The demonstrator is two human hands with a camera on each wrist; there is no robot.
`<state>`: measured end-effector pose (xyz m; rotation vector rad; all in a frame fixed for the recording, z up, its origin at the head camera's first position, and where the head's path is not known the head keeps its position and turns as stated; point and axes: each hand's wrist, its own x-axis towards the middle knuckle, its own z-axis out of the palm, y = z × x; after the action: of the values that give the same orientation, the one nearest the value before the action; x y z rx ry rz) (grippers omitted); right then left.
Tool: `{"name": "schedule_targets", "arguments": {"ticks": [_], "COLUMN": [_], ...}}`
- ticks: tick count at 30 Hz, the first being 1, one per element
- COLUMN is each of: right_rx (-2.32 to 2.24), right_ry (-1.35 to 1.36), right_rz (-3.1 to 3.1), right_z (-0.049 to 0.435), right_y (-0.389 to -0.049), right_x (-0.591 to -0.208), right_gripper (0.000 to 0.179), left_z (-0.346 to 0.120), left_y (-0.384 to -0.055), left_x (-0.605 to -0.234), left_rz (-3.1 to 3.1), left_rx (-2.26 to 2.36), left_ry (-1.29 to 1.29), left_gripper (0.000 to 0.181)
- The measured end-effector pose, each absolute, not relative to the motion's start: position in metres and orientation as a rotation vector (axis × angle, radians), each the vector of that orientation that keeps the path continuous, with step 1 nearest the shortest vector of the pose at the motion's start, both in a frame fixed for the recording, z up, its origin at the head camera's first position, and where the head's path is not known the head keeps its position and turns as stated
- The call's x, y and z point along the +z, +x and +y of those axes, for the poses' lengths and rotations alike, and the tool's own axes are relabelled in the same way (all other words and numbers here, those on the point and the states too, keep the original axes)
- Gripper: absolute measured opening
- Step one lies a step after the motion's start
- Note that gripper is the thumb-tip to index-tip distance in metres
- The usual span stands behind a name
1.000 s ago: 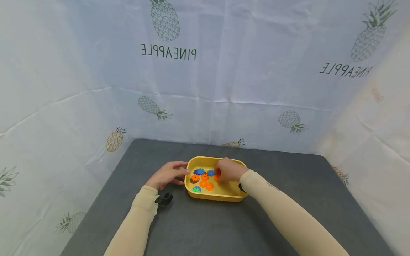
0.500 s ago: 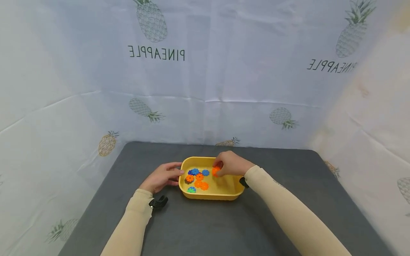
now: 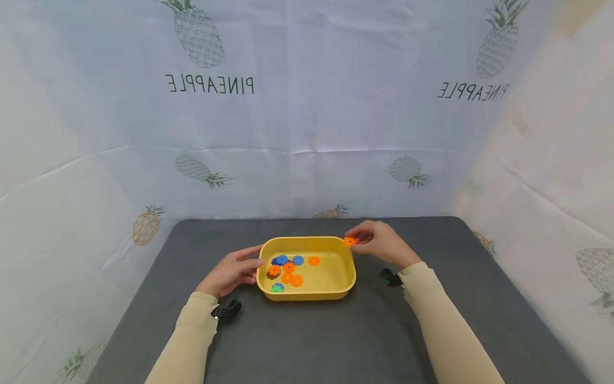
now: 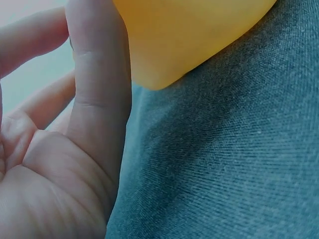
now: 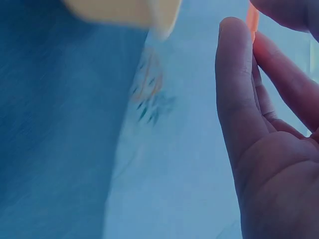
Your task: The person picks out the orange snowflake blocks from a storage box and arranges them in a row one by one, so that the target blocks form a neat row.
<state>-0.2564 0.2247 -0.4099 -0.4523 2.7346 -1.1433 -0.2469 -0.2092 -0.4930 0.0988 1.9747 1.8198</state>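
Observation:
A yellow plastic basin (image 3: 331, 280) sits on the table. My left hand (image 3: 231, 272) holds its left end, thumb over the rim and fingers along the outside wall. In the left wrist view the thumb (image 4: 99, 84) lies beside the basin's corner (image 4: 164, 40). Above the right rim, my right hand (image 3: 381, 244) pinches an orange flower-shaped plastic piece (image 3: 350, 241) between thumb and fingers; its edge (image 5: 252, 20) shows in the right wrist view. Inside the basin lie several similar pieces: a lone orange one (image 3: 314, 261), plus blue (image 3: 297, 260), orange and green (image 3: 276, 288) ones on the left.
The dark grey table (image 3: 307, 341) extends around the basin on every side. A white curtain (image 3: 312, 117) printed with pineapples hangs behind it and along both sides. Black bands (image 3: 226, 310) show at both wrists.
My right hand has lifted an orange piece from inside the basin and carried it right, to the right rim. Another orange piece is now uncovered there. The left hand stays at the basin's left end.

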Motion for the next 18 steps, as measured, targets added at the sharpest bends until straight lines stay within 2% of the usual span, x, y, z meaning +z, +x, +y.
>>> {"name": "schedule_targets", "arguments": {"ticks": [8, 18], "right_rx": [-1.169, -1.147], "right_ry": [-0.245, -0.143], "right_rz": [2.784, 2.761], "right_z": [0.263, 0.274], "right_y": [-0.251, -0.252], "right_x": [-0.456, -0.486], "right_gripper": [0.033, 0.034], "left_z": [-0.213, -0.210], "left_y": [-0.248, -0.251], "left_x": [-0.494, -0.495], "left_rz": [1.954, 1.933], "left_rx": [1.829, 1.822], "left_ry": [0.078, 0.055], "left_gripper": [0.078, 0.079]}}
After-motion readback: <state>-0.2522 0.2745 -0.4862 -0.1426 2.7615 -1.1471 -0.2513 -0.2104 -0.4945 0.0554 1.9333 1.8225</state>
